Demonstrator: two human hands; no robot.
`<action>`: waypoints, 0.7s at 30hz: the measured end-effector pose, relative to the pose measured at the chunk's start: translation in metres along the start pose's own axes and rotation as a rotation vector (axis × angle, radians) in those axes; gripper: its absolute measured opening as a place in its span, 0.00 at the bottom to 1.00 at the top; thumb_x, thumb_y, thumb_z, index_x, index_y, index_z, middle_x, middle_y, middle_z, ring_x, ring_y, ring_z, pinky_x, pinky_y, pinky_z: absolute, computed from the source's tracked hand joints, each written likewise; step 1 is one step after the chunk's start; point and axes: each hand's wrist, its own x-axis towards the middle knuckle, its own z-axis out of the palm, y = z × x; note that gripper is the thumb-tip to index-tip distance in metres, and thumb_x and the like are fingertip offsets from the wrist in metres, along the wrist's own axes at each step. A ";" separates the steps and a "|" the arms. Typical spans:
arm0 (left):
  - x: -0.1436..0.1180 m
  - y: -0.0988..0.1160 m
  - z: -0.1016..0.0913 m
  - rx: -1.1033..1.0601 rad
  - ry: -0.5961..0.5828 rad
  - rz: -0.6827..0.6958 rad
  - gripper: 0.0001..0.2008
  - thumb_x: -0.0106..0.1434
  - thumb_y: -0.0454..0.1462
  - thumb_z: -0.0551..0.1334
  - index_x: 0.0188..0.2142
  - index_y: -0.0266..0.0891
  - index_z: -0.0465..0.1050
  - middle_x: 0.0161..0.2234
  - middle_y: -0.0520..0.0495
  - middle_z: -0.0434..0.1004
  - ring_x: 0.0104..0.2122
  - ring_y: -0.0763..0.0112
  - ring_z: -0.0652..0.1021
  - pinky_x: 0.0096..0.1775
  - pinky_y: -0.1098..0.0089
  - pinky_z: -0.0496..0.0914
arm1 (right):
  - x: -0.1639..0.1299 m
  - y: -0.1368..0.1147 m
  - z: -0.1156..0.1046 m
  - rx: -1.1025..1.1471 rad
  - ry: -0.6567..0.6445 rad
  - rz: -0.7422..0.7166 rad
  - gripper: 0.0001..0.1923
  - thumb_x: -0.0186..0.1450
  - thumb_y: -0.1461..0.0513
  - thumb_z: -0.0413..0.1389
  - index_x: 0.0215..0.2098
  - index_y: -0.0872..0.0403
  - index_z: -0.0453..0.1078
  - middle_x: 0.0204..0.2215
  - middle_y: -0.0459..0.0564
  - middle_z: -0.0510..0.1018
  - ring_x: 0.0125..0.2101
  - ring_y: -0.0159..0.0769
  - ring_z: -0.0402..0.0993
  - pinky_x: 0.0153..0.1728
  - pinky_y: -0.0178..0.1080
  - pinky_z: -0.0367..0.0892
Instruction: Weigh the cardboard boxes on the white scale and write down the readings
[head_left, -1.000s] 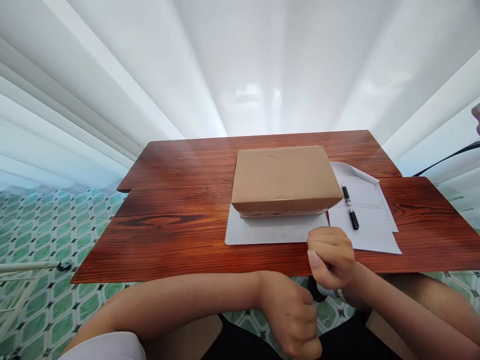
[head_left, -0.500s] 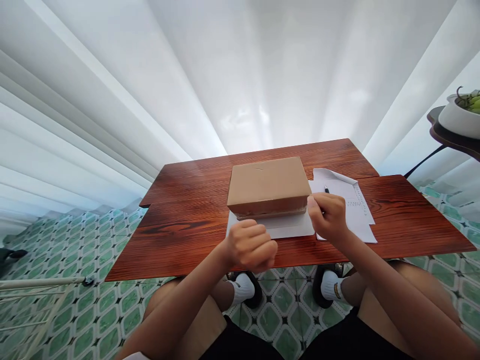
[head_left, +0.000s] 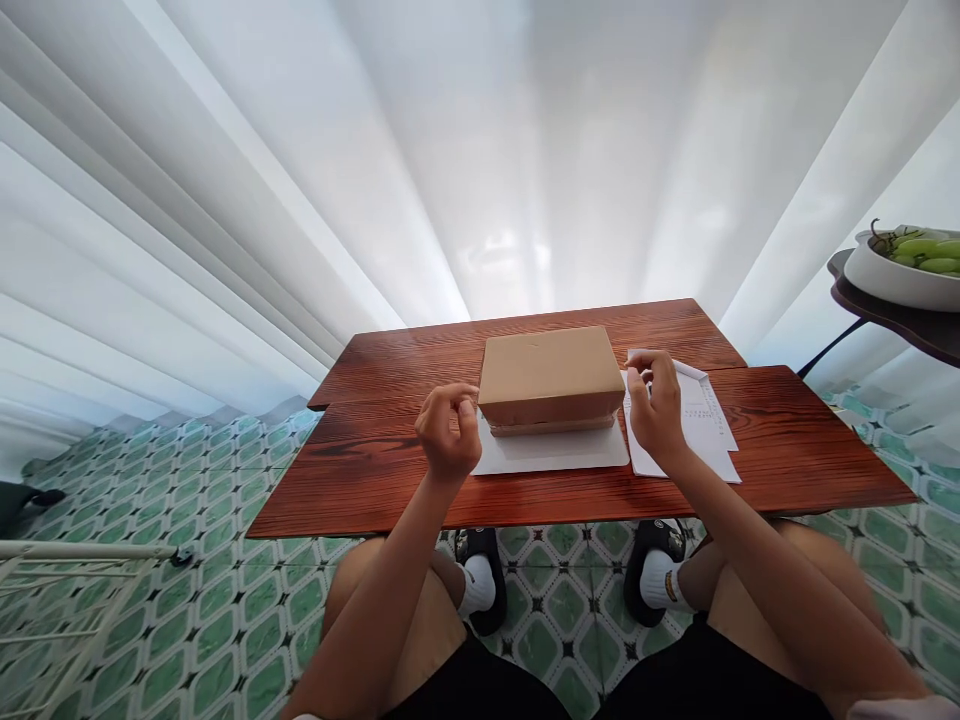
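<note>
On the brown wooden surface [head_left: 375,470] sits one cardboard box [head_left: 551,375], closed, near the middle, on top of one white sheet [head_left: 555,455]. From the head view, the left hand [head_left: 448,432] hovers just beside the box's left end, fingers curled in with the thumb close to them, holding nothing. The right hand [head_left: 655,405] hovers just beside the box's right end, fingers bent and loosely apart, also holding nothing. Neither hand touches the box. Under the right hand lies one printed paper [head_left: 701,430]. The box looks stiff and dry, likely light, and not slippery; its two short ends look like the best places to take hold, one hand on each. Far right, one white bowl [head_left: 896,280] with green fruit rests on a small dark shelf [head_left: 900,325]. Two feet in white socks show below the surface on the green tiled floor [head_left: 225,600]
</note>
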 end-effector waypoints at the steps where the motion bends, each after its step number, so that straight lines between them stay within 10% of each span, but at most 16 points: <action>1: 0.000 -0.002 0.001 -0.039 0.017 -0.075 0.08 0.72 0.34 0.54 0.45 0.40 0.71 0.29 0.51 0.71 0.28 0.71 0.72 0.37 0.67 0.69 | -0.001 0.003 0.002 -0.004 -0.007 0.048 0.06 0.71 0.59 0.48 0.41 0.50 0.66 0.39 0.51 0.74 0.40 0.42 0.71 0.39 0.43 0.67; 9: -0.013 -0.025 0.011 -0.320 0.028 -0.565 0.22 0.69 0.42 0.56 0.62 0.45 0.63 0.53 0.41 0.73 0.55 0.65 0.75 0.58 0.61 0.69 | -0.011 0.017 0.014 0.184 -0.133 0.374 0.28 0.75 0.45 0.45 0.66 0.49 0.60 0.67 0.59 0.65 0.68 0.50 0.61 0.68 0.57 0.55; 15: -0.024 -0.034 0.019 -0.549 -0.104 -0.927 0.32 0.70 0.46 0.56 0.71 0.47 0.55 0.67 0.41 0.64 0.67 0.62 0.66 0.67 0.60 0.62 | -0.013 0.012 0.020 0.283 -0.162 0.532 0.32 0.74 0.42 0.45 0.69 0.47 0.59 0.70 0.55 0.62 0.72 0.49 0.52 0.71 0.55 0.52; 21: -0.022 -0.026 0.026 -0.594 -0.244 -0.996 0.35 0.72 0.46 0.54 0.75 0.44 0.48 0.74 0.46 0.50 0.74 0.63 0.55 0.72 0.60 0.52 | -0.020 0.018 0.019 0.304 -0.245 0.595 0.34 0.72 0.44 0.47 0.72 0.46 0.54 0.73 0.53 0.58 0.73 0.50 0.51 0.72 0.56 0.50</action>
